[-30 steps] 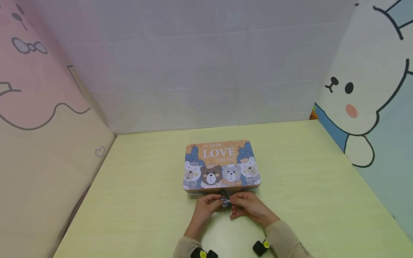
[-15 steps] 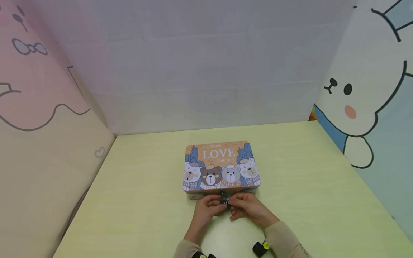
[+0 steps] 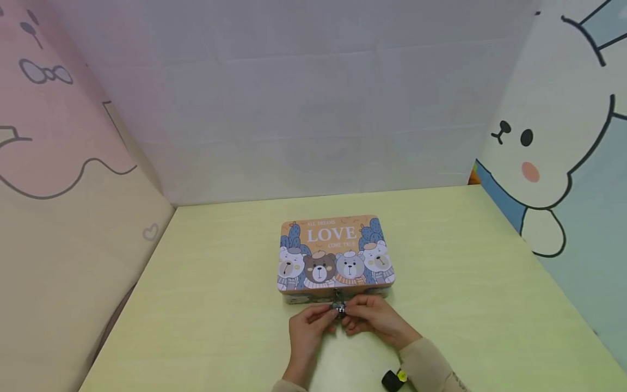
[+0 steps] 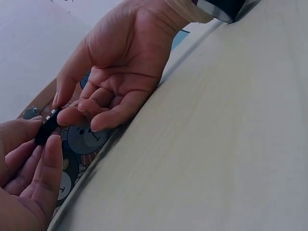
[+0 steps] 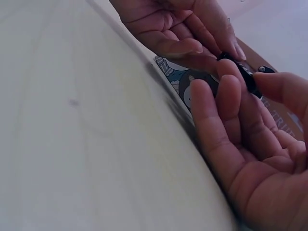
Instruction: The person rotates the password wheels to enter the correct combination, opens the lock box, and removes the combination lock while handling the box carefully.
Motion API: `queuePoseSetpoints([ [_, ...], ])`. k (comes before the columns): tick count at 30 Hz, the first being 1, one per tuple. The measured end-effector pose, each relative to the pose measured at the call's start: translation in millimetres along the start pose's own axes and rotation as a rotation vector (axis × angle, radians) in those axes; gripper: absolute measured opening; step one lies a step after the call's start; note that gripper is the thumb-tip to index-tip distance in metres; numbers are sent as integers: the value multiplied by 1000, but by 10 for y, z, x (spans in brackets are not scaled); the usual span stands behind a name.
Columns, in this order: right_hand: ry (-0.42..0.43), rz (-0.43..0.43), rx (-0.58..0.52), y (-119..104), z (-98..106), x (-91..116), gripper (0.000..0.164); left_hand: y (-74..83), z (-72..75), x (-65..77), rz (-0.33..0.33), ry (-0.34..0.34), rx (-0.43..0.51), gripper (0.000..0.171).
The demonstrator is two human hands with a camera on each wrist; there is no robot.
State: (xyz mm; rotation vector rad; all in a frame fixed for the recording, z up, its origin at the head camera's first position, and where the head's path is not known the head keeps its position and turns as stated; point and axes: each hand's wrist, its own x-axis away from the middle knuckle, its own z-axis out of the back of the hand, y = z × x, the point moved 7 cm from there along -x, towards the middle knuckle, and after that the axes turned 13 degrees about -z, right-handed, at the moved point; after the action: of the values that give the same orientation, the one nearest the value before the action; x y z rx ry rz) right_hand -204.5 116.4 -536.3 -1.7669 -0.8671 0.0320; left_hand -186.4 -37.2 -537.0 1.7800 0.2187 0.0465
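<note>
A small black combination padlock (image 3: 339, 309) with silvery number wheels hangs from the metal clasp (image 3: 337, 294) at the front of a closed tin box (image 3: 336, 253). My left hand (image 3: 307, 333) pinches the padlock from the left, thumb against its body. From the other side, my right hand (image 3: 377, 320) pinches it between thumb and forefinger. The right wrist view shows the dark padlock (image 5: 240, 72) between both sets of fingertips, and the digits on its wheels are too small to read. In the left wrist view the right hand's other fingers (image 4: 113, 113) curl loosely below.
The box lid carries bears and the word LOVE. It lies on a pale yellow table (image 3: 220, 305) with a white cloth (image 3: 313, 109) behind. Printed panels (image 3: 563, 136) stand at both sides. A black wrist camera (image 3: 393, 380) sits by the right sleeve.
My left hand has shifted slightly down and left, and its fingers have moved on the padlock. The padlock has turned a little. The right hand stays on it, and the box lies still.
</note>
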Motion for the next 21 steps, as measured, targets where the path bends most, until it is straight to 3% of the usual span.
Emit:
queuePoseSetpoints([
  [12, -2, 12, -15, -15, -48, 7, 18, 30, -2, 91, -23, 76, 26, 29],
  [21, 49, 29, -1, 12, -32, -4, 22, 45, -12, 100, -76, 59, 4, 24],
])
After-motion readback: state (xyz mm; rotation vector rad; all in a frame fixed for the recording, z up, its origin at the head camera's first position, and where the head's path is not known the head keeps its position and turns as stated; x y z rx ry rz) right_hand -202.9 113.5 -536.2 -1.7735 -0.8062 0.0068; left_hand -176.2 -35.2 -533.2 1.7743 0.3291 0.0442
